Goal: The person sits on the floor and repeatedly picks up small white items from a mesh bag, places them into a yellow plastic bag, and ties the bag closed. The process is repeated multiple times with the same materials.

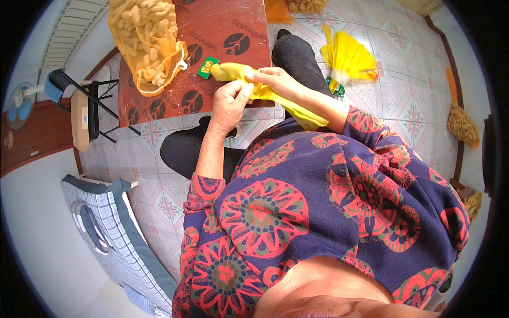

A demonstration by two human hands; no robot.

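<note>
Both of my hands grip a narrow yellow mesh bag [304,114] over the near edge of the reddish-brown board table [159,109]. My left hand [230,98] pinches the gathered netting between thumb and fingers. Close beside it, my right hand [276,81] holds the same bag, thumb near the left thumb. One end of the netting lies over the table by a green label [207,67] with a yellow picture. The other end trails down towards my lap. Whether anything is inside the bunched part, I cannot tell.
An orange mesh bag [145,51] of knobbly tan produce lies on the table's left. On the tiled floor [159,159] to the right is a bundle of yellow mesh bags [350,55]. A folding chair [93,107] stands left. Another filled mesh bag [463,125] is by the right wall.
</note>
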